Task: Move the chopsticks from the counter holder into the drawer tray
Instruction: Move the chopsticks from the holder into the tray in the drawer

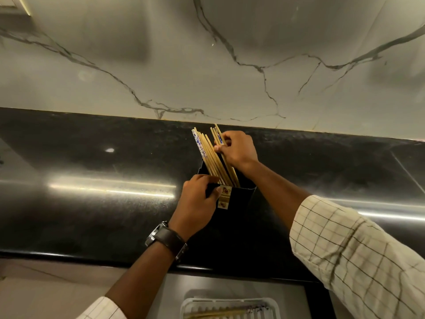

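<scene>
A black holder (239,199) with a small patterned label stands on the dark counter. Several pale wooden chopsticks (208,155), some with blue-and-white tops, stick out of it and lean away from me. My left hand (195,203) grips the holder's near left rim. My right hand (236,149) is closed around a few chopsticks at the right of the bunch, near their tops. Below the counter edge, a white tray (274,305) in the open drawer holds some chopsticks.
The glossy black counter (92,203) runs left to right, backed by a white marble wall (207,65) with grey veins. The open drawer (174,293) lies directly under the holder. A watch sits on my left wrist.
</scene>
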